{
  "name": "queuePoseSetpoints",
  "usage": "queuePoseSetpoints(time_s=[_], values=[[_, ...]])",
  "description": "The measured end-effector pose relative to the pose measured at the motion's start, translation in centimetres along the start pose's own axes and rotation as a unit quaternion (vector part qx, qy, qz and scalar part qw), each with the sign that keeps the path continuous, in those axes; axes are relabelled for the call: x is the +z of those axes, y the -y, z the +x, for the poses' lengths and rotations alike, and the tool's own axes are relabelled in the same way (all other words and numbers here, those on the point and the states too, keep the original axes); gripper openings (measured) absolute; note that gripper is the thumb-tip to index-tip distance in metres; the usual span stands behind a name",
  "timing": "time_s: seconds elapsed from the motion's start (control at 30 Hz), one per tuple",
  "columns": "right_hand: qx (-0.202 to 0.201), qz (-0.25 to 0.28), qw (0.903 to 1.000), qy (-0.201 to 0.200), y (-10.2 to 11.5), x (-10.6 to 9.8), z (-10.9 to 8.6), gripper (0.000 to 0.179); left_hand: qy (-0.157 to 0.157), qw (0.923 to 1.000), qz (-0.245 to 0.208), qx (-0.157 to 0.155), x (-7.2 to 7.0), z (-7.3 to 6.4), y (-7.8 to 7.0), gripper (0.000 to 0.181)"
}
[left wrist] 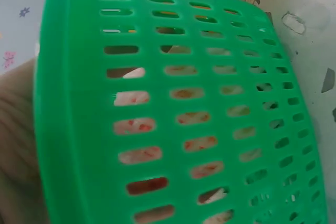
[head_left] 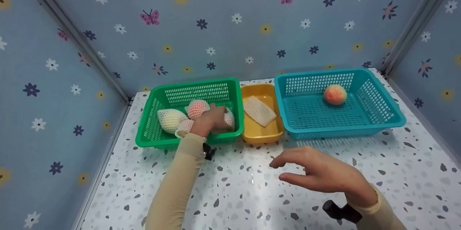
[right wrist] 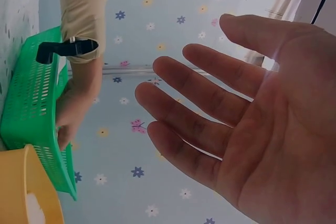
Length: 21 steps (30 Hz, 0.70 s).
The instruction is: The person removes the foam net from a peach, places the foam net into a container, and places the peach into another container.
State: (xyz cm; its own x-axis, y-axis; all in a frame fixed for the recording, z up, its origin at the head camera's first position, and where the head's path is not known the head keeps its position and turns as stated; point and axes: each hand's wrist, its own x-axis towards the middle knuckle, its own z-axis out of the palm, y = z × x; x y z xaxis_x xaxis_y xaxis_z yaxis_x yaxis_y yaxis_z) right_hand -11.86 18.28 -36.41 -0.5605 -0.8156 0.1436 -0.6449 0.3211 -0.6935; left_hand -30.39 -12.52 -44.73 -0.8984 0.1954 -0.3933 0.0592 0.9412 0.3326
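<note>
My left hand (head_left: 210, 120) reaches down into the green basket (head_left: 144, 134) and grips a peach in a white foam net (head_left: 229, 120) at the basket's right end. In the left wrist view, the slotted green wall (left wrist: 86, 129) hides most of that grip. Beside the hand lie a pinkish net-wrapped fruit (head_left: 197, 109), a pale yellow net-wrapped fruit (head_left: 171, 121) and another partly covered netted fruit (head_left: 184, 128). Over the table in front of the blue basket (head_left: 345, 132), my right hand (head_left: 320, 170) hovers with fingers spread and nothing in them, its palm showing in the right wrist view.
Between the two baskets stands a yellow tray (head_left: 261, 138) with a flattened foam net (head_left: 260, 111) in it. One bare peach (head_left: 335, 94) sits in the blue basket. Patterned wall panels (head_left: 230, 42) enclose the speckled table (head_left: 245, 194) at the back and sides.
</note>
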Motion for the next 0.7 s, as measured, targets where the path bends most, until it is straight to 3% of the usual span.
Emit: queuePoseSetpoints(time_s=[0.17, 0.27, 0.4, 0.47, 0.6, 0.7], values=[[0.009, 0.007, 0.9999, -0.002, -0.3, 0.0, -0.1, 0.026, -0.010, 0.9998, 0.009, 0.012, -0.1, 0.2, 0.2, 0.087], [0.002, 0.016, 0.9998, -0.011, -0.6, 0.1, -0.3, 0.026, 0.011, 0.9997, -0.005, 0.020, -0.2, -0.1, 0.3, 0.097], [-0.005, 0.026, 0.9994, -0.023, -1.0, 0.4, -0.3, 0.025, 0.055, 0.9980, -0.033, 0.004, -0.3, -0.4, 0.5, 0.114], [-0.005, 0.028, 0.9992, -0.027, -1.2, 0.5, -0.2, 0.025, 0.063, 0.9977, -0.023, -0.005, -0.3, -0.5, 0.6, 0.111], [0.001, 0.027, 0.9989, -0.038, -1.6, 0.6, -0.2, 0.024, 0.066, 0.9975, 0.019, -0.013, -0.1, -0.2, 0.8, 0.088], [0.003, 0.028, 0.9985, -0.047, -1.8, 0.7, -0.5, 0.023, 0.062, 0.9973, 0.039, -0.004, 0.3, 0.0, 0.9, 0.084]])
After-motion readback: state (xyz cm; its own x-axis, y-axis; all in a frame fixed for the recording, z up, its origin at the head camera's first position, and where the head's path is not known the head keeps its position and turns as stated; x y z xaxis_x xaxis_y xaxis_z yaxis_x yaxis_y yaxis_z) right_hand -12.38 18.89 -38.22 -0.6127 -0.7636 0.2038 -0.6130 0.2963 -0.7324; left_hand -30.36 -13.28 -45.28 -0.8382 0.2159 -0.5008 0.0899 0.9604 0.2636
